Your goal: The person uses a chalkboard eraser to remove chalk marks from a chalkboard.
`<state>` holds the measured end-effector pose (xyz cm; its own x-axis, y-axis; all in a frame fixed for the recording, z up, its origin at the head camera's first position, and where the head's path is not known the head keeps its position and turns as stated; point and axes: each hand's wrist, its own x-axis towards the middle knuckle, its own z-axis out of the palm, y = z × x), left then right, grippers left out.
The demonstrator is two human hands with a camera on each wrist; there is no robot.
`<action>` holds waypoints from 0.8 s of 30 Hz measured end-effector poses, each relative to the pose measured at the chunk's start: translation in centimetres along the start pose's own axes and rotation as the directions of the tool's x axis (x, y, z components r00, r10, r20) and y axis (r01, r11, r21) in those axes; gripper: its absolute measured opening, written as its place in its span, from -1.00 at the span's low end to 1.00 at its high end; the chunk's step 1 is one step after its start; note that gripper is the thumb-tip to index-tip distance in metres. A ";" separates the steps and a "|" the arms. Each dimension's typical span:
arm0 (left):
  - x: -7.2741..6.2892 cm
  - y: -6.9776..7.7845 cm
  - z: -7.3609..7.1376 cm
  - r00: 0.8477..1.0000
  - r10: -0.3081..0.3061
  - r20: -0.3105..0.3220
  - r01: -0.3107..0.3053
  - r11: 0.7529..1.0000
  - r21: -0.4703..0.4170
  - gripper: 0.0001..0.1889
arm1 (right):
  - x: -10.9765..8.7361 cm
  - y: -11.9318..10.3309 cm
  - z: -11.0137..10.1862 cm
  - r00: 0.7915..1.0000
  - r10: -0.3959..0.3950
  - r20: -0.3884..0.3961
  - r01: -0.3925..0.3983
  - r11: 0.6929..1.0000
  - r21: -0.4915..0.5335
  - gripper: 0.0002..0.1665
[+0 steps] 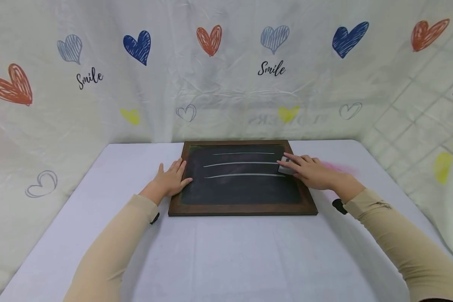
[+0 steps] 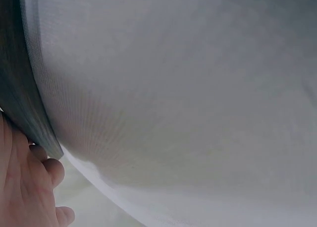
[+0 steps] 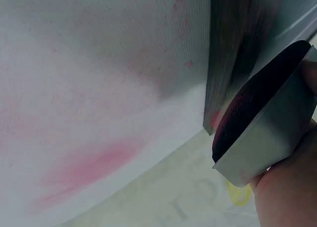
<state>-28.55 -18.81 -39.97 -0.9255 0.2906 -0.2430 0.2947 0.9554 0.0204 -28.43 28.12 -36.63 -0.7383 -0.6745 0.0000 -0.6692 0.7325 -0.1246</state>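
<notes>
A chalkboard (image 1: 241,191) in a brown wooden frame lies flat on the table, with three white chalk lines drawn across it. My left hand (image 1: 168,181) rests on the left side of the frame, fingers spread and fairly straight. At the board's right side, my right hand (image 1: 311,172) holds a chalkboard eraser (image 1: 285,165) between thumb and fingers, close to the right ends of the lines. The right wrist view shows the eraser's grey back (image 3: 267,142) and dark felt pad (image 3: 262,93), tilted beside the frame's edge (image 3: 230,53).
White cloth covers the table (image 1: 226,256). A pink chalk smear (image 1: 339,167) marks it to the right of the board. Behind stands a white curtain (image 1: 234,84) printed with hearts and words, close to the table's back edge.
</notes>
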 end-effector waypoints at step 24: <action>0.1 -0.1 0.0 1.000 -0.006 0.011 0.006 1.000 0.003 -0.17 | 7.9 -5.8 1.4 0.985 -0.059 0.160 0.040 0.992 0.121 -0.30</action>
<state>-28.69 -18.86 -40.01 -0.9246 0.2840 -0.2539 0.2895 0.9570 0.0164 -30.29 18.44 -37.32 -0.6746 -0.7225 -0.1511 -0.6829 0.6886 -0.2437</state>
